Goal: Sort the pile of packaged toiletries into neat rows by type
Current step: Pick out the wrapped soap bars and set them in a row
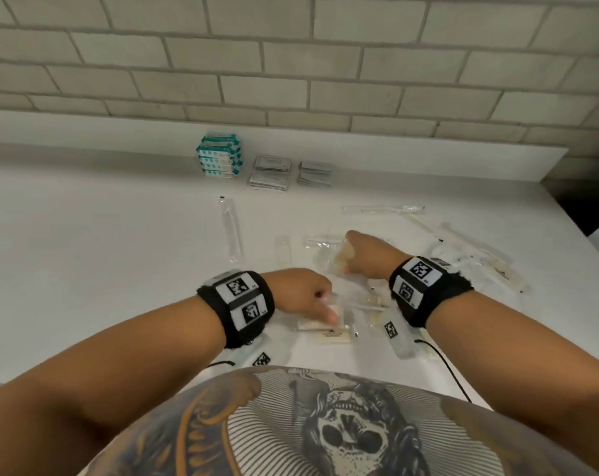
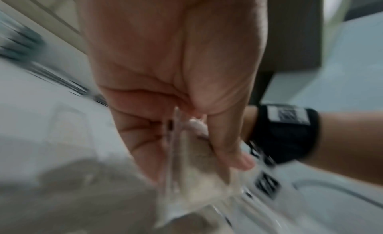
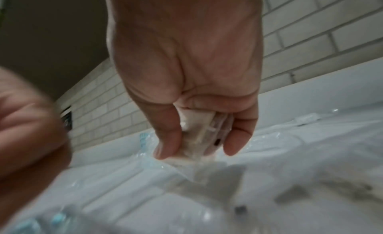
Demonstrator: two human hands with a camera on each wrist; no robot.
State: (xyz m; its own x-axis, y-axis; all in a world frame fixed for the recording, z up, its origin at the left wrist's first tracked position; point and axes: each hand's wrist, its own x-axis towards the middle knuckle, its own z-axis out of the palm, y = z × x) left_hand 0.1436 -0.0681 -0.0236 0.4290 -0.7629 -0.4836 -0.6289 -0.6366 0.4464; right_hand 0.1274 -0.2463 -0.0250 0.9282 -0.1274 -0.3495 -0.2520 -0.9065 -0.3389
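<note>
Fingers of left hand (image 1: 303,292) and right hand (image 1: 366,255) each pinch a clear packet (image 2: 186,180)

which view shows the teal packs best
The head view: the teal packs sit sharp in a neat stack by the wall. The left wrist shows only a dark blur; the right wrist shows blurred blue bits, identity unclear.

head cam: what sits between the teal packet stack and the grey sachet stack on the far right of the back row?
In the head view, a stack of pale sachets sits between the teal packet stack and the grey sachet stack, on the white counter.
</note>
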